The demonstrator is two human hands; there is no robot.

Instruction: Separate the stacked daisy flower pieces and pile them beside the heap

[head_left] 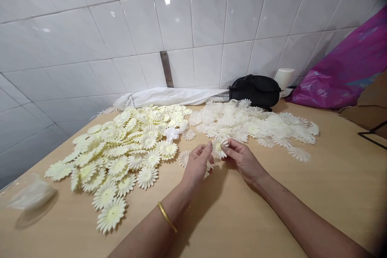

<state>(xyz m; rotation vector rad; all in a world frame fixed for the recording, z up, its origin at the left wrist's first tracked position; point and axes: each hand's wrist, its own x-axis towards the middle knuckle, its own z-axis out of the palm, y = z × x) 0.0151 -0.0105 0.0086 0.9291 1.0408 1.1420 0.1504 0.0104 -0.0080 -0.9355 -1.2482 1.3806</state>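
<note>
Between my two hands, above the middle of the table, is a pale artificial daisy flower (218,148) with a small dark hole at its centre. My right hand (243,159) pinches its right edge between thumb and fingers. My left hand (198,165) is closed at the flower's left side, and more white petals (208,168) show just below its fingers. To the left lies a large heap of cream-yellow daisy flowers (117,165). Behind my hands and to the right spreads a pile of thinner, whiter flower pieces (256,127).
A wooden table (341,193) stands against a white tiled wall. Along its back lie a rolled white cloth or bag (178,96), a black zip case (255,90), a white cylinder (284,77) and a purple plastic bag (335,72). A clear bag with white contents (32,195) sits at left.
</note>
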